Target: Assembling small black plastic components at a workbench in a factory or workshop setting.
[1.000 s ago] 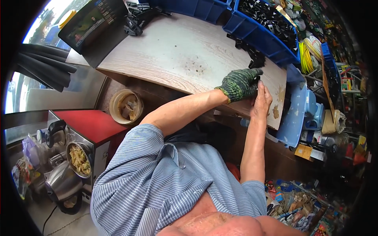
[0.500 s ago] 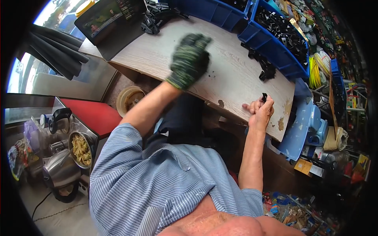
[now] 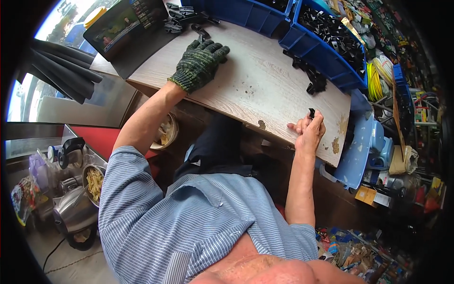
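Note:
My left hand [image 3: 198, 65], in a dark green-and-black knit glove, is over the left part of the pale wooden table [image 3: 265, 71]. Its fingers are stretched out and apart, and nothing shows in them. Just past its fingertips lies a loose black clip-like part [image 3: 201, 32]. Behind that is a pile of similar black parts [image 3: 176, 20]. My bare right hand [image 3: 309, 128] is at the table's right front, pinching a small black plastic piece [image 3: 311, 113] that sticks up between thumb and fingers. Beyond it, a row of small black pieces [image 3: 316, 83] lies on the tabletop.
Blue bins [image 3: 326, 59] of black pieces line the table's far side. A tablet [image 3: 125, 33] leans at the left. Below the left edge stands a bucket [image 3: 166, 135]. A light-blue plastic tub [image 3: 357, 151] sits beside the right end. A kettle [image 3: 75, 208] is lower left.
My left hand has moved left across the table toward the loose black part, its fingers now spread. My right hand keeps its pinch on the small black piece, almost still.

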The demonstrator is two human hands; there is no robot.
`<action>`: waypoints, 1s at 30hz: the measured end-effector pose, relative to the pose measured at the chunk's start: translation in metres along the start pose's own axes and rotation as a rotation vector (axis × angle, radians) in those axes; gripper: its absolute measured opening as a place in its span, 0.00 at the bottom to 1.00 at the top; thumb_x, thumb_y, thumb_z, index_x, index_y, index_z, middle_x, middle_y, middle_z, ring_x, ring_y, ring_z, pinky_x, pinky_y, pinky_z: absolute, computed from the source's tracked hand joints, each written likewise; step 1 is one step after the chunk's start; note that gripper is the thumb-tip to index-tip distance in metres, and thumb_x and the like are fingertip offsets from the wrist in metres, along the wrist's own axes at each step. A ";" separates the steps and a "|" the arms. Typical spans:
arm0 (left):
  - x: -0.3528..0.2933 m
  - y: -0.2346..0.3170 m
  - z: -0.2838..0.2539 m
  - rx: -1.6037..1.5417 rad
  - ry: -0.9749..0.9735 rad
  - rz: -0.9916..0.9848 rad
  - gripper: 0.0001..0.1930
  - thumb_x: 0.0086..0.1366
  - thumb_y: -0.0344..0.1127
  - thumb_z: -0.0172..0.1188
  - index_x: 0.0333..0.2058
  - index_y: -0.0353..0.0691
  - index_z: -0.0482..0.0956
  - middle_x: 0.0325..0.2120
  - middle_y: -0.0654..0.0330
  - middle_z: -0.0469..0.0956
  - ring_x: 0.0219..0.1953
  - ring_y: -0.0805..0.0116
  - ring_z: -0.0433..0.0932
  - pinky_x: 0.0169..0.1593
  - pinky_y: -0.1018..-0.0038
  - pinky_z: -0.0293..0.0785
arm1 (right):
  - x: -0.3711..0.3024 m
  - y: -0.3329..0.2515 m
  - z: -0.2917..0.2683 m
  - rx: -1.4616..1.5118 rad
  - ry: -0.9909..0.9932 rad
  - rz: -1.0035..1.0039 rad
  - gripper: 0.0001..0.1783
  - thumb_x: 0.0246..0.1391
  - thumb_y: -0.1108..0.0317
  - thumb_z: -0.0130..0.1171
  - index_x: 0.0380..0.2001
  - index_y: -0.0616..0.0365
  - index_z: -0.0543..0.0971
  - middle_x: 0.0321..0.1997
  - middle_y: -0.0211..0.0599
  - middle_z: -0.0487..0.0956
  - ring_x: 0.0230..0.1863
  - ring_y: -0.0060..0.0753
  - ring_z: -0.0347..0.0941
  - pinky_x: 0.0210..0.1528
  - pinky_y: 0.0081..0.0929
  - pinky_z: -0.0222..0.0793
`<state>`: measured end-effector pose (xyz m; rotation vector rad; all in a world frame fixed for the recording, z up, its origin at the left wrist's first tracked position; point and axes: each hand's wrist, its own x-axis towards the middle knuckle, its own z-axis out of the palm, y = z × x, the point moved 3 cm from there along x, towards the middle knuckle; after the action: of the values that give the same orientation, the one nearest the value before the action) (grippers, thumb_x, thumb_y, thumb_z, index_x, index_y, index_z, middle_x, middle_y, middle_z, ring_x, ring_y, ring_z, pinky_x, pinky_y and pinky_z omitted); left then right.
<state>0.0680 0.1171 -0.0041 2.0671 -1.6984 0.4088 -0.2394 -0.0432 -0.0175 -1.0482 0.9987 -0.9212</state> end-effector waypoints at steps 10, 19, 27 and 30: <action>0.014 0.002 0.014 0.157 0.053 -0.117 0.13 0.64 0.44 0.61 0.44 0.49 0.82 0.44 0.56 0.80 0.54 0.46 0.74 0.56 0.50 0.66 | 0.001 0.002 -0.003 0.096 0.021 0.028 0.20 0.63 0.52 0.47 0.20 0.51 0.65 0.09 0.23 0.51 0.12 0.23 0.50 0.23 0.40 0.76; 0.013 0.058 0.013 -0.272 0.202 -0.123 0.11 0.65 0.38 0.63 0.44 0.44 0.81 0.35 0.54 0.82 0.40 0.50 0.81 0.46 0.60 0.76 | -0.003 0.000 0.000 0.031 0.050 -0.010 0.24 0.64 0.50 0.44 0.17 0.49 0.62 0.09 0.22 0.51 0.12 0.22 0.50 0.22 0.40 0.76; 0.019 0.174 0.054 -1.019 -0.058 -0.084 0.12 0.71 0.35 0.53 0.45 0.37 0.82 0.40 0.49 0.80 0.40 0.49 0.79 0.43 0.61 0.74 | -0.011 -0.005 0.008 0.055 0.125 0.035 0.20 0.63 0.52 0.44 0.23 0.55 0.67 0.14 0.28 0.61 0.10 0.28 0.60 0.17 0.35 0.74; 0.028 0.188 0.065 -1.019 -0.073 -0.118 0.12 0.71 0.39 0.53 0.43 0.40 0.81 0.36 0.49 0.80 0.39 0.45 0.79 0.41 0.59 0.74 | -0.007 -0.003 0.004 0.011 0.113 -0.031 0.16 0.63 0.57 0.45 0.30 0.57 0.71 0.21 0.34 0.68 0.11 0.34 0.68 0.15 0.33 0.73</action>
<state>-0.1127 0.0313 -0.0204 1.3889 -1.3579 -0.4958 -0.2379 -0.0360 -0.0129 -1.0140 1.0723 -1.0194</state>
